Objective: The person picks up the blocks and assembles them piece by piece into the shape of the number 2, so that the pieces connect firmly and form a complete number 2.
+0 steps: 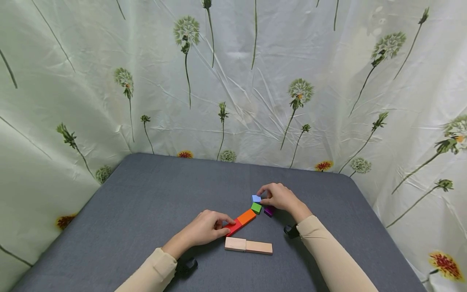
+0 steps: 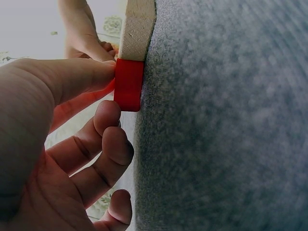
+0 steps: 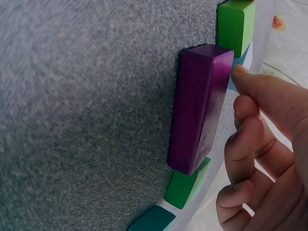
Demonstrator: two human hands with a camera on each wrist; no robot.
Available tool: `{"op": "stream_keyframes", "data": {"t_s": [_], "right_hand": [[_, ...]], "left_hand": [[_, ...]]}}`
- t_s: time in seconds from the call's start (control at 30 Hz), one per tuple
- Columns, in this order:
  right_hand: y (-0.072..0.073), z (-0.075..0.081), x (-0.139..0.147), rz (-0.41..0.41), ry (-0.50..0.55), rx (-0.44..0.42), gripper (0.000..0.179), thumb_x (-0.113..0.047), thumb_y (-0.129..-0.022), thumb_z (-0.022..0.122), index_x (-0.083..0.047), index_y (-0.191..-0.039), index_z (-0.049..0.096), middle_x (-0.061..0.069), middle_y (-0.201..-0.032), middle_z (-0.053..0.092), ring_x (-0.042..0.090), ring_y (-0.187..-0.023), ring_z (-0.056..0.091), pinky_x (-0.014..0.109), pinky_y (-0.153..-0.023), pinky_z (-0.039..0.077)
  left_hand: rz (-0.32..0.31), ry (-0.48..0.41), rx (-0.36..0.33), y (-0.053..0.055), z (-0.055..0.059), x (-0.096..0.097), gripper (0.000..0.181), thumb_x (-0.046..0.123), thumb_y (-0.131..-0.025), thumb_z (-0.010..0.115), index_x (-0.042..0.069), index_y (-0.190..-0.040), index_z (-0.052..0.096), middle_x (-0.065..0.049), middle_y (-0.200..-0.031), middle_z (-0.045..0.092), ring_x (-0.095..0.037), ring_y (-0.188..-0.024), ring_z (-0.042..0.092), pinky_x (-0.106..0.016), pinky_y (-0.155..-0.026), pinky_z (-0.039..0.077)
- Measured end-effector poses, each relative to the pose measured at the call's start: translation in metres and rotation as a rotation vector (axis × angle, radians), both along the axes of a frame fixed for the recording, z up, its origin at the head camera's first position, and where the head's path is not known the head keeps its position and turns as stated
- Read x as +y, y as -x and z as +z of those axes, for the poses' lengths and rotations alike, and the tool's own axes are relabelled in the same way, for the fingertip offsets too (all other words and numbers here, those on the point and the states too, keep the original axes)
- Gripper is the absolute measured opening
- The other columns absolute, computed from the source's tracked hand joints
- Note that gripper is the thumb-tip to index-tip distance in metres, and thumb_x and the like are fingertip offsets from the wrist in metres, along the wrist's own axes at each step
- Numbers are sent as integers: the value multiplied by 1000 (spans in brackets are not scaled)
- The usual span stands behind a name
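A red block (image 1: 233,226) lies on the grey table, pinched at its end by my left hand (image 1: 205,228); the left wrist view shows the thumb against this red block (image 2: 129,84). An orange block (image 1: 247,217) continues the line, followed by a light green block (image 1: 256,208) set at an angle. Beyond it, my right hand (image 1: 281,198) pinches a light blue block (image 1: 256,198) between thumb and index finger. Under that hand lies a purple block (image 3: 195,110), with a darker green block (image 3: 183,190) and a teal block (image 3: 153,220) past it.
Two plain wooden blocks, a thicker one (image 1: 235,243) and a flatter one (image 1: 259,247), lie end to end nearer me. A white curtain (image 1: 233,81) printed with dandelions hangs behind the grey table (image 1: 175,182) and along its sides.
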State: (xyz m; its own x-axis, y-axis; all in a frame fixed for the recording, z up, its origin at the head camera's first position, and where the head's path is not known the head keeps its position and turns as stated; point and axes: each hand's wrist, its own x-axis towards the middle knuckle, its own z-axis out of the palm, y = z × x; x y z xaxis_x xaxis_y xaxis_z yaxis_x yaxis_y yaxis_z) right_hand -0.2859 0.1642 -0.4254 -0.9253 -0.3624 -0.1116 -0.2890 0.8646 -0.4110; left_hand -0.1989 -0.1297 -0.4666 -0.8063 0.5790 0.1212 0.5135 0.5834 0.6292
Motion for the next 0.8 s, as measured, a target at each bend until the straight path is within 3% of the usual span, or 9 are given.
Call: {"op": "stream_keyframes", "data": {"t_s": [0.33, 0.8], "right_hand": [[2, 4, 8, 21, 25, 3, 26, -21, -97, 81, -15, -122, 80, -1, -75, 61, 11, -63, 50, 27, -58, 38], [5, 13, 42, -34, 42, 13, 28, -21, -100, 77, -9, -125, 77, 3, -78, 63, 15, -65, 52, 31, -60, 42]], "left_hand": [[15, 6, -35, 0, 2, 2, 21, 20, -100, 77, 22, -120, 82, 12, -62, 46, 0, -51, 35, -21, -54, 27], [3, -6, -39, 0, 1, 0, 22, 20, -100, 77, 20, -122, 81, 12, -63, 48, -1, -53, 36, -21, -54, 28]]}}
